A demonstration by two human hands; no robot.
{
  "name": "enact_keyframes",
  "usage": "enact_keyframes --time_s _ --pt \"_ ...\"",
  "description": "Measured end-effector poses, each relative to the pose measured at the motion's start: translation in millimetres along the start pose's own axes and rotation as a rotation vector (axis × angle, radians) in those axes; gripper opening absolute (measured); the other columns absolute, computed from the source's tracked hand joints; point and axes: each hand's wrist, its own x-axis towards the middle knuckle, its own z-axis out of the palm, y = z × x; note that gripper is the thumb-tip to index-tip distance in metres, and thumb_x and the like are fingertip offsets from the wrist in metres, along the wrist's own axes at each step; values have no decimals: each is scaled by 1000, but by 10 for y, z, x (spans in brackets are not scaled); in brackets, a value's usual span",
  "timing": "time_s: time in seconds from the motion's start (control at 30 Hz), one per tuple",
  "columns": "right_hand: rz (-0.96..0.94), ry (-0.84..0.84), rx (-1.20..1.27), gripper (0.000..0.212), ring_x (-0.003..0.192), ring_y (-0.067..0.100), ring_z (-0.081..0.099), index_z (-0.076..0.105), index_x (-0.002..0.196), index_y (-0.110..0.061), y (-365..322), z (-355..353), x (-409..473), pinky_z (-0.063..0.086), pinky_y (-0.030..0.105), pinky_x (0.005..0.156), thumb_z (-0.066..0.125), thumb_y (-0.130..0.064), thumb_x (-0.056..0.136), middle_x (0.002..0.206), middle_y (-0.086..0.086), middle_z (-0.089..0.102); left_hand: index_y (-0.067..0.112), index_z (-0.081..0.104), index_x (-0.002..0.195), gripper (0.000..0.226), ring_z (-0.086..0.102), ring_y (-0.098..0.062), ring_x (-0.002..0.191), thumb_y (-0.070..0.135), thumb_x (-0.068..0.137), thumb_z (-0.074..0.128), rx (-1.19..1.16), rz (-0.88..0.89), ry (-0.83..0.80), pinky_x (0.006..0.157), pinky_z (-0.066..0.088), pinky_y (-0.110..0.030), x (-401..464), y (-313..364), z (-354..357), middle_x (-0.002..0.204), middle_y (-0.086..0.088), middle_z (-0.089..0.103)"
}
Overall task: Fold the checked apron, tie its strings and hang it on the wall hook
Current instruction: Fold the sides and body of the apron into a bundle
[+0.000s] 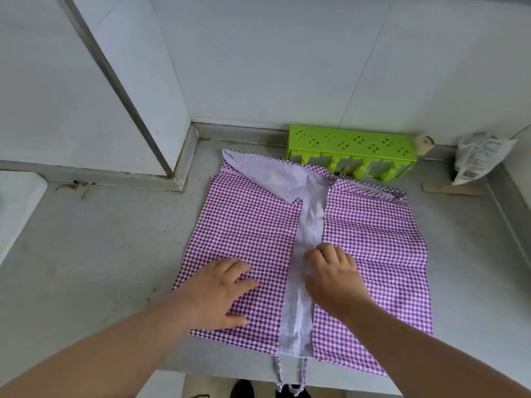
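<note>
The purple-and-white checked apron [373, 242] lies flat on the grey counter [100, 239]. Both its side flaps are folded inward, and a pale strip of the reverse side shows down the middle. My left hand [221, 291] presses flat on the left flap, fingers spread. My right hand [333, 274] rests at the inner edge of the right flap, fingers curled on the cloth. Two apron strings [290, 380] hang over the counter's front edge. No wall hook is in view.
A green plastic rack [350, 146] stands against the back wall just behind the apron. A crumpled printed bag [477, 156] leans in the back right corner beside a small round object [423, 143]. A white sink edge [17, 202] is at the left.
</note>
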Motion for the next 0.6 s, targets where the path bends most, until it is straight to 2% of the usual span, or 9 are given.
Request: enact_keyframes --time_s 0.07,0.13,0.2,0.27,0.37,0.43,0.5,0.53,0.6 --pt "65 -24 29 39 103 26 57 63 119 -22 77 21 -309 50 44 92 61 -42 86 116 -1 56 40 1 165 99 -2 -28 161 88 87 40 1 -32 -83 128 -1 -51 -102 44 41 174 3 -5" --pt "89 -98 21 51 111 23 53 57 127 -23 143 11 -554 48 43 100 52 -59 90 122 -3 53 41 -14 164 112 -14 -29 161 94 80 39 0 -78 -142 126 -8 -53 -152 71 119 174 3 -21" --pt "99 -209 -9 67 125 20 47 49 138 -26 167 -36 -802 41 42 111 40 -73 91 135 -5 48 41 -24 161 119 -26 -30 158 97 77 38 36 -102 -178 129 -4 -57 -204 115 196 170 0 -35" --pt "99 -297 -44 80 138 19 39 41 147 -28 183 -54 -991 33 40 118 33 -82 88 149 -7 41 40 -28 160 119 -30 -33 156 93 78 41 46 -132 -200 129 2 -60 -230 163 230 166 -4 -41" --pt "124 -391 -59 100 154 19 20 24 160 -31 121 -101 -1190 19 43 126 29 -93 80 168 -8 20 40 -26 160 109 -24 -35 158 76 90 49 30 -177 -208 129 6 -60 -285 272 222 168 -6 -37" --pt "146 -442 -45 115 157 19 11 12 163 -33 66 -144 -1262 15 45 127 22 -101 71 171 -8 8 40 -20 163 98 -16 -35 161 54 98 51 12 -208 -206 129 13 -59 -320 337 196 172 -4 -29" --pt "155 -457 -27 132 156 21 14 5 164 -33 4 -165 -1344 22 46 126 4 -105 53 169 -8 7 39 -16 164 93 -10 -35 162 30 101 51 5 -236 -208 128 22 -59 -369 412 168 174 -2 -22" --pt "165 -455 -19 135 154 21 17 4 164 -32 -22 -162 -1391 28 47 124 1 -106 51 168 -7 10 38 -14 165 92 -8 -35 162 20 101 50 13 -250 -212 127 26 -58 -393 456 161 175 -2 -20" --pt "181 -441 -13 117 152 21 24 6 164 -31 -64 -147 -1437 36 46 120 21 -100 71 166 -7 16 35 -11 166 89 -6 -35 162 12 101 45 22 -272 -231 126 28 -59 -425 503 155 175 -3 -21"
